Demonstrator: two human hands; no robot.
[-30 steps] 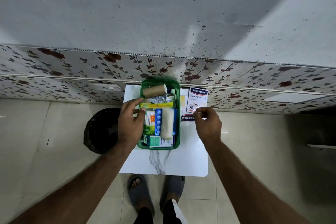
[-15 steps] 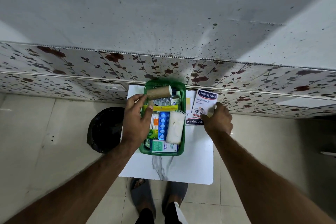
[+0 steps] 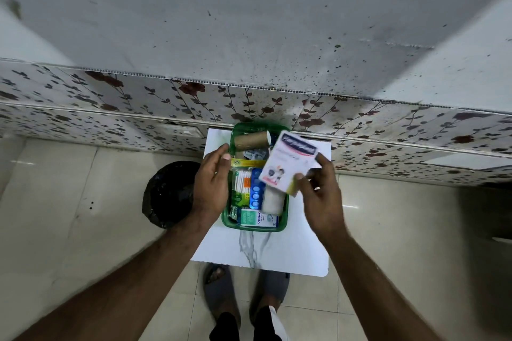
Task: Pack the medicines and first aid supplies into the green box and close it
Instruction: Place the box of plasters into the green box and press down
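Observation:
The open green box point(image 3: 225, 222) stands on a small white table point(image 3: 293, 252). Inside lie a brown bandage roll point(image 3: 250, 140), a yellow-green packet point(image 3: 243, 162), cotton swabs point(image 3: 241, 182), a blue blister strip point(image 3: 256, 193), a white gauze roll point(image 3: 273, 201) and a white-green carton point(image 3: 259, 218). My left hand point(image 3: 212, 180) rests on the box's left rim, thumb and fingers on it. My right hand point(image 3: 318, 191) holds a white plaster carton point(image 3: 288, 163) tilted in the air above the box's right side.
A black bin bag point(image 3: 169, 191) sits on the tiled floor left of the table. A floral-panelled wall point(image 3: 138, 108) runs right behind the table. My sandalled feet point(image 3: 221, 288) stand under the table's near edge.
My right hand has picked the plaster carton up from the table beside the box and brought it left, over the box. My left hand has stayed on the box's left rim.

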